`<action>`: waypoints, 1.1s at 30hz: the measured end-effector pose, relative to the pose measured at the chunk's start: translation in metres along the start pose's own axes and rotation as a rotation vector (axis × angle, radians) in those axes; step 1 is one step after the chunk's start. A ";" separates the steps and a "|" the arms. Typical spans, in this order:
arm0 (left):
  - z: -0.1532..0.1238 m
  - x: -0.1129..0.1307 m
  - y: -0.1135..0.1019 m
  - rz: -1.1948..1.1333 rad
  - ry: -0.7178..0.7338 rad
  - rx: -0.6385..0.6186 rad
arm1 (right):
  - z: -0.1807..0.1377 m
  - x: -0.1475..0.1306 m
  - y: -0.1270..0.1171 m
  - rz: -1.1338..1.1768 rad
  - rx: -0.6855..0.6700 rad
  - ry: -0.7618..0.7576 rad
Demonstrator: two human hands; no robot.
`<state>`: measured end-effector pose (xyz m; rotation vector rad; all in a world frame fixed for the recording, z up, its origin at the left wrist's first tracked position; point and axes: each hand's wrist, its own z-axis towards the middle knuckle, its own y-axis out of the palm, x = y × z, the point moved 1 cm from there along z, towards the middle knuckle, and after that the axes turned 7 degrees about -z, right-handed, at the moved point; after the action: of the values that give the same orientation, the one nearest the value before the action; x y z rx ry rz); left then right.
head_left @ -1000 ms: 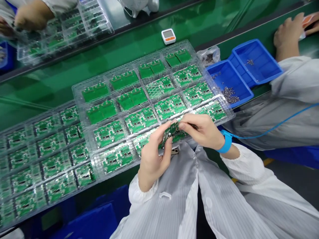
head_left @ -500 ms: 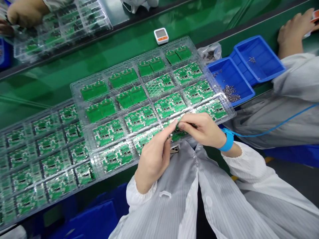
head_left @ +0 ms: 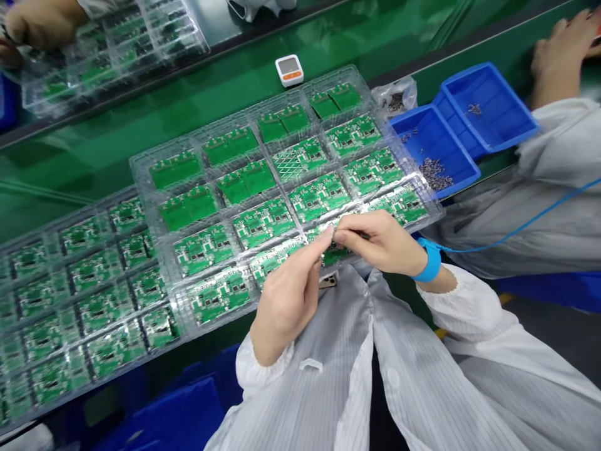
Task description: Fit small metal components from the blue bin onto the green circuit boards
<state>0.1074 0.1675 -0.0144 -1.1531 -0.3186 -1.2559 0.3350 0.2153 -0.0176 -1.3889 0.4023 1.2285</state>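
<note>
My left hand (head_left: 287, 300) is closed over the near edge of a clear plastic tray (head_left: 181, 326), its thumb and fingertips pinched together. My right hand (head_left: 382, 241), with a blue wrist strap (head_left: 428, 262) and cord, meets it fingertip to fingertip in a pinch. Whatever sits between the fingers is too small and too covered to name. Green circuit boards (head_left: 263, 222) fill the tray's compartments in pairs; one compartment (head_left: 287, 165) shows a bare crosshatched half. Part of a board (head_left: 334, 255) shows beneath my hands.
Blue bins (head_left: 488, 106) with small metal parts (head_left: 436, 174) stand right of the tray, beside a clear bag (head_left: 397, 97). A white-and-orange timer (head_left: 289, 71) lies behind. Another board tray (head_left: 89, 300) is at left. Co-workers' hands (head_left: 42, 25) show at upper left and right.
The timer has shifted left relative to the tray. My hands stay pinched together in nearly the same place. The co-worker's hand at right has moved slightly.
</note>
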 end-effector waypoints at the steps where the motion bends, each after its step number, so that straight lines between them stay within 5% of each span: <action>1: -0.001 -0.001 0.001 -0.012 -0.010 0.021 | 0.001 -0.001 0.000 -0.005 0.006 0.000; 6: -0.007 -0.006 0.011 -0.067 -0.092 0.134 | 0.002 0.003 0.004 0.020 0.185 -0.016; 13: -0.008 -0.002 0.019 -0.152 -0.162 0.203 | 0.000 0.008 0.001 0.024 0.350 -0.222; 22: -0.017 -0.003 0.017 -0.191 -0.157 0.219 | -0.003 0.009 0.006 -0.024 0.421 -0.412; 33: -0.016 -0.011 0.026 -0.194 -0.263 0.187 | -0.014 0.026 0.004 -0.072 0.363 -0.360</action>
<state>0.1198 0.1578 -0.0424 -1.1461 -0.7438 -1.2128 0.3479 0.2127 -0.0440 -0.8469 0.3004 1.2444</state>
